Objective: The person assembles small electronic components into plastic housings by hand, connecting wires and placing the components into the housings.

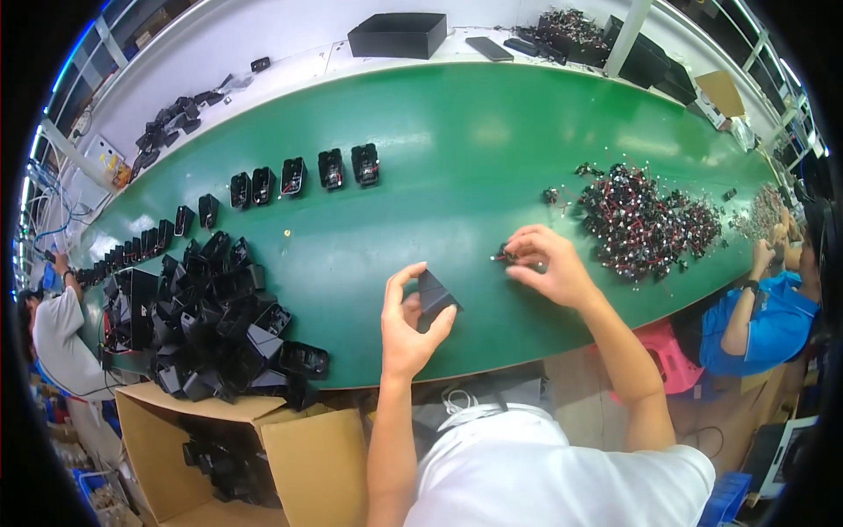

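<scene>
My left hand [411,321] grips a black plastic housing [436,292] between thumb and fingers, its smooth sloped side turned up, above the near middle of the green table. To its right, my right hand [553,263] pinches a small black part with wires [505,255], just over the tabletop. A large pile of small black parts with red wires [645,220] lies to the right of that hand. Left of my left hand is a heap of empty-looking black housings [215,299]. Farther off, a row of open black housings [294,176] stands upright, with wired bits inside.
A cardboard box [312,457] holding black pieces stands below the table's near left edge. Along the back shelf are a black bin [397,35] and a phone-like slab [489,48]. Co-workers sit at both ends, one in a blue shirt [751,325] beside a pink stool [667,356].
</scene>
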A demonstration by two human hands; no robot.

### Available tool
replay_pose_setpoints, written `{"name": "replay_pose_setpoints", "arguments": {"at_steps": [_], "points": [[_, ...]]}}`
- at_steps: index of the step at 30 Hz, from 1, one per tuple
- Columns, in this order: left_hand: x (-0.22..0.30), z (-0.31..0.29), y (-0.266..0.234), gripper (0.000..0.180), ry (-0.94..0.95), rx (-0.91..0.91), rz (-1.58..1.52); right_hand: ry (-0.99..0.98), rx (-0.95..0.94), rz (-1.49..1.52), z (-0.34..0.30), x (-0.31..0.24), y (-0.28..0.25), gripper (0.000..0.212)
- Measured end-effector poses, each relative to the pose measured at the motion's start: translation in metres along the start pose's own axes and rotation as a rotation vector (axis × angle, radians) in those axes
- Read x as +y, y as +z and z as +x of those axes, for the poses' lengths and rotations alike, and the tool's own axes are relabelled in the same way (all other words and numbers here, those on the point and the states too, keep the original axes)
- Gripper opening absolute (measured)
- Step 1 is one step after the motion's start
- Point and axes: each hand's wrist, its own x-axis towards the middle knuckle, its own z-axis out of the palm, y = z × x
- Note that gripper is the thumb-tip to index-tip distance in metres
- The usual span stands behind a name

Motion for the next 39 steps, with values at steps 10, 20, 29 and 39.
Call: {"name": "replay_pose_setpoints", "arguments": {"at_steps": [10,20,29,39], "points": [[-0.004,-0.003,0.016,0.075,-0.096,-0.203,-0.739,0.047,0.281,0.219,-0.004,0.002,0.001,0.011],[-0.008,-0.007,0.019,0.071,-0.223,-0.121,-0.689,-0.258,0.099,-0.476,0.005,-0.022,0.01,0.028],[-0.012,-0.007,0.019,0.07,-0.22,-0.126,-0.643,-0.096,-0.132,-0.442,0.021,-0.012,0.009,0.022],[-0.008,-0.013,0.017,0.076,-0.235,-0.162,-0.768,0.021,-0.007,-0.085,0.002,0.007,0.011,0.021]]}}
